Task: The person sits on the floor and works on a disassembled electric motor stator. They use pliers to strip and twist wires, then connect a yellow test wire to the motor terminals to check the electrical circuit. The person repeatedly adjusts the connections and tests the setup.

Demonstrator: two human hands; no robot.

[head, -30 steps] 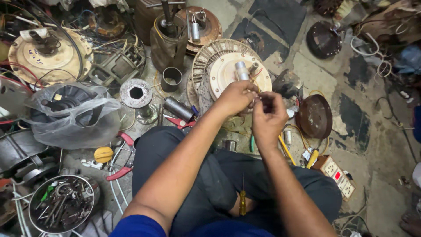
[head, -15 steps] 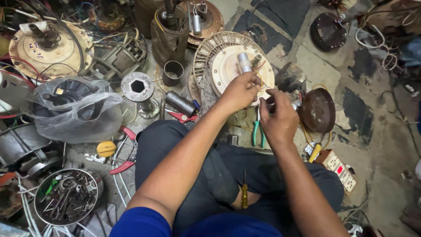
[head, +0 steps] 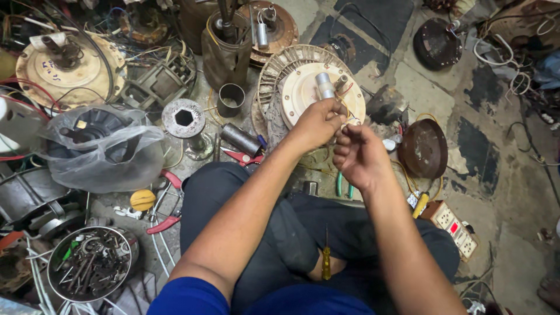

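Over the cream fan motor [head: 303,93] on the floor, the left hand [head: 318,122] and right hand [head: 359,154] meet — fingertips pinched on thin copper wires [head: 345,111] beside the motor's steel shaft [head: 324,85].

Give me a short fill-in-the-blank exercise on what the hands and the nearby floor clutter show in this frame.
1. Both hands, the left hand and the right hand, pinch thin ____ coming off the cream round motor.
2. The metal bowl at lower left holds small ____ parts.
3. A screwdriver with a ____ handle lies between the person's legs.
4. A clear plastic ____ covers the dark motor part at left.

Missing words: wires; metal; yellow; bag
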